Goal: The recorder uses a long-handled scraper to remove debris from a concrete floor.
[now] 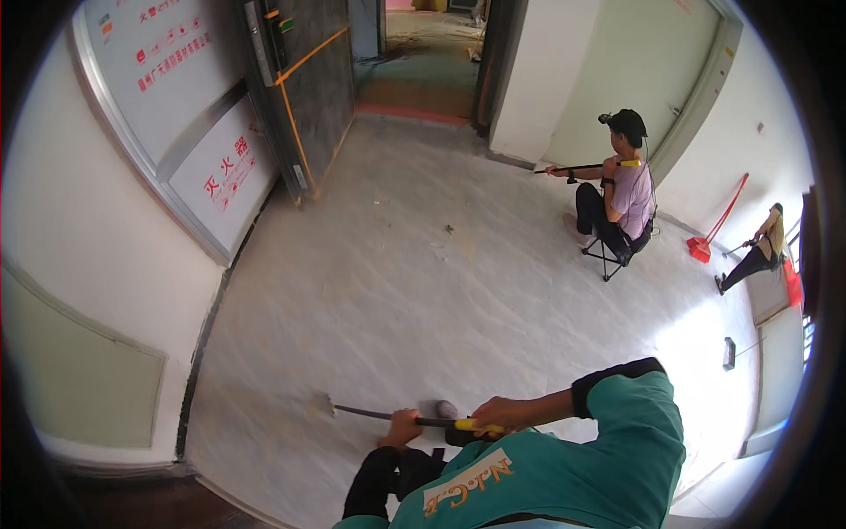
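A long-handled scraper (377, 413) with a black shaft and a yellow grip slants across the front of my body. My left hand (401, 428) is closed around the black shaft, about midway along it. Behind it, my right hand (499, 416) holds the yellow grip (468, 424) at the handle's end. The scraper's head (330, 404) is at the grey marbled floor (396, 297), left of my hands; its exact contact is too small to tell. Just beyond the shaft, the tip of a grey shoe (446, 409) shows.
A person (628, 198) sits on a folding stool (605, 258), holding a similar tool. Another person (760, 248) stands farther right, near a red broom and dustpan (700, 248). Small debris (450, 229) lies mid-floor. A dark door (317, 99) stands open beside white cabinet panels (221, 159).
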`<move>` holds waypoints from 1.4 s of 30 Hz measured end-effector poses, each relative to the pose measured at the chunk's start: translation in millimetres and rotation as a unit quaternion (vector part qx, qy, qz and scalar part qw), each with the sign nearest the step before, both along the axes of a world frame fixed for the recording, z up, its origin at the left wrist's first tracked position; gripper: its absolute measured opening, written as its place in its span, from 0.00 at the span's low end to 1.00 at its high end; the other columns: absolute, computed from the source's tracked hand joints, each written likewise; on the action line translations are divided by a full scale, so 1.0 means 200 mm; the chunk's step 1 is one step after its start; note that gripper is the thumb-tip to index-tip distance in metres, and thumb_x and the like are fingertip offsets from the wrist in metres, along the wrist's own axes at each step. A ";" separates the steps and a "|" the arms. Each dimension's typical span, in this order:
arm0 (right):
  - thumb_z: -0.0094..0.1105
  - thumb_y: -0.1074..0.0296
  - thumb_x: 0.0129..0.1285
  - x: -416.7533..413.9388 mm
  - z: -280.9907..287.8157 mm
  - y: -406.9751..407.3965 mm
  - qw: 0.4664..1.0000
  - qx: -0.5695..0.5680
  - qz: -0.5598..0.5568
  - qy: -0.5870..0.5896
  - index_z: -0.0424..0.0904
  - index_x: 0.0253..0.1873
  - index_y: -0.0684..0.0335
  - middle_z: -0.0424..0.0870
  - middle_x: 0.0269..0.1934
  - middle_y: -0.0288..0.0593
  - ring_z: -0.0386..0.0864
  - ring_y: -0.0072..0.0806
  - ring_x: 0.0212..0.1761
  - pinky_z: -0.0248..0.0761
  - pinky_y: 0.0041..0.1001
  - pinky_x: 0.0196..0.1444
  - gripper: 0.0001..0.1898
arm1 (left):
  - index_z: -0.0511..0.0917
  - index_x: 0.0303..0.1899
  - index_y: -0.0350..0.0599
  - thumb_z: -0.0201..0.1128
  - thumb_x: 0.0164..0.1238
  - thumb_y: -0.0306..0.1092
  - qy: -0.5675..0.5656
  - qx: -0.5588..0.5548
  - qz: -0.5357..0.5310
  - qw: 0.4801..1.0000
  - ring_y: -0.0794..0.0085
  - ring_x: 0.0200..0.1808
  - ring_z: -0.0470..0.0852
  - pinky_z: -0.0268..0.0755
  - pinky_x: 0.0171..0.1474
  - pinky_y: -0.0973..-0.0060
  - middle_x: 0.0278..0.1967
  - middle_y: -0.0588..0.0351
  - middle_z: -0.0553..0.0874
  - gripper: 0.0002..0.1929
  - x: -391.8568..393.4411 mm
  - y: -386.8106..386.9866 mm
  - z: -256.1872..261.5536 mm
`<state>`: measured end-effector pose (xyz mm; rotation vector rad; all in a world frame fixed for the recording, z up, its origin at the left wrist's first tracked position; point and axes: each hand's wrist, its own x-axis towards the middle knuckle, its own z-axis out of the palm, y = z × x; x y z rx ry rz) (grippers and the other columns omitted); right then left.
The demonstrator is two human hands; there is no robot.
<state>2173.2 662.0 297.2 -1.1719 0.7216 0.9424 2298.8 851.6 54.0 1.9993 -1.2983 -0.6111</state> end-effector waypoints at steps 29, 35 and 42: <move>0.54 0.62 0.50 0.13 0.09 -0.13 0.959 0.223 -0.156 -0.084 0.69 0.36 0.62 0.69 0.26 0.38 0.66 0.17 0.21 0.65 0.15 0.22 0.12 | 0.69 0.21 0.40 0.58 0.43 0.29 0.081 0.021 0.016 0.996 0.60 0.23 0.72 0.63 0.26 0.72 0.20 0.47 0.74 0.06 0.14 -0.18 0.21; 0.51 0.66 0.52 0.08 0.10 -0.16 0.932 0.281 -0.222 -0.066 0.67 0.39 0.65 0.68 0.27 0.39 0.67 0.18 0.22 0.65 0.17 0.26 0.12 | 0.68 0.19 0.41 0.57 0.42 0.30 0.067 0.023 0.012 0.997 0.59 0.22 0.72 0.61 0.24 0.71 0.18 0.48 0.73 0.07 0.13 -0.23 0.26; 0.50 0.67 0.52 0.06 0.12 -0.22 0.917 0.293 -0.261 -0.071 0.65 0.45 0.66 0.69 0.30 0.41 0.68 0.19 0.25 0.65 0.18 0.27 0.16 | 0.67 0.21 0.40 0.56 0.46 0.30 0.063 0.065 -0.037 0.995 0.71 0.21 0.70 0.61 0.24 0.77 0.19 0.52 0.73 0.07 0.19 -0.28 0.29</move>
